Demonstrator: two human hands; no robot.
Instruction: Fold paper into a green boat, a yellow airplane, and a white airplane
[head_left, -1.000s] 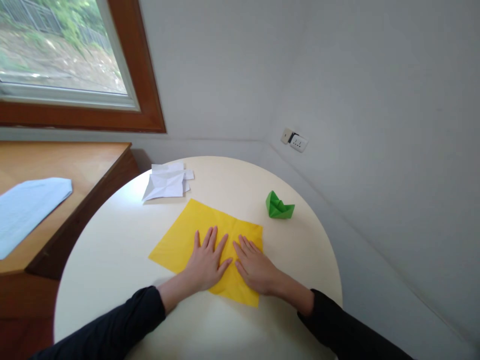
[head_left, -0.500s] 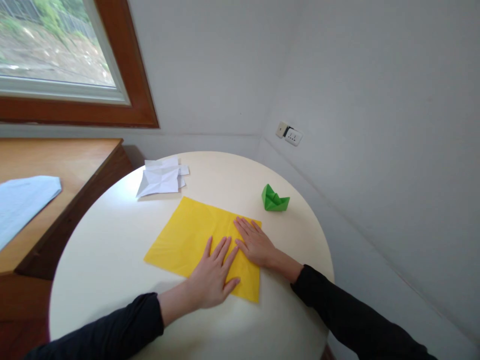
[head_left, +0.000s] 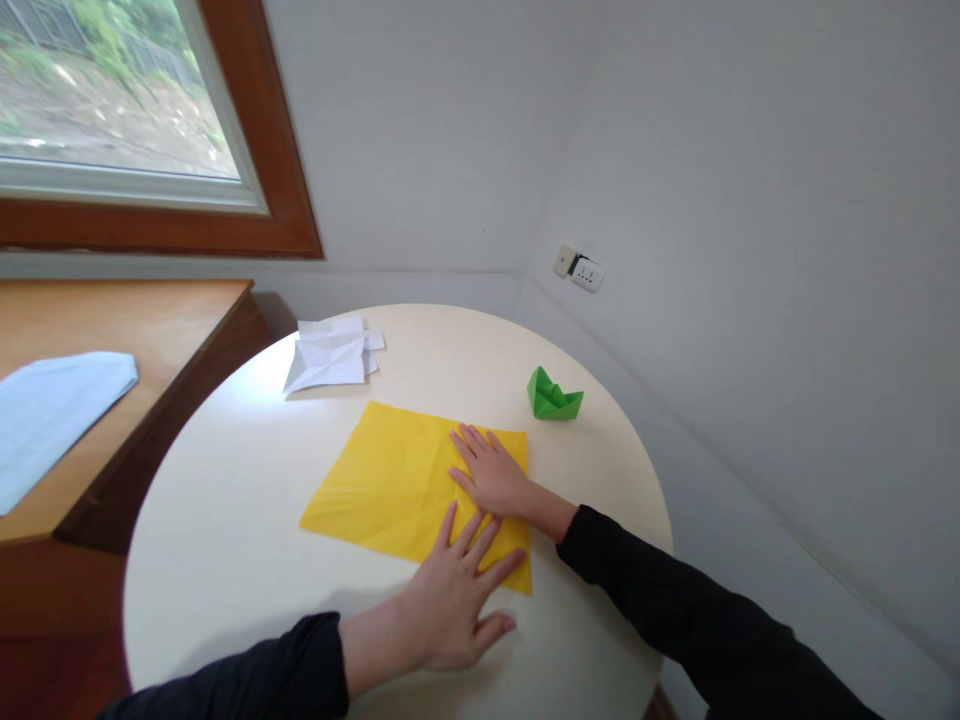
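Note:
A creased sheet of yellow paper (head_left: 382, 480) lies unfolded on the round white table. My right hand (head_left: 491, 477) rests flat on its right part, fingers stretched toward the upper edge. Nearer to me, my left hand (head_left: 454, 595) spreads its fingers over the lower right of the sheet, the palm hanging past the paper's near edge. Neither hand grasps anything. Beyond my right hand stands a folded green paper boat (head_left: 553, 397).
Creased white papers (head_left: 330, 358) lie at the far left of the round table (head_left: 225, 480). Left of it is a wooden desk (head_left: 187, 310) with light blue cloth or paper (head_left: 67, 410). A wall socket (head_left: 589, 274) is in the corner behind, and a window (head_left: 112, 100) is at upper left.
My left hand has slid toward me and to the right, its fingers spreading wider. My right hand has shifted slightly left on the yellow paper, which has turned a little.

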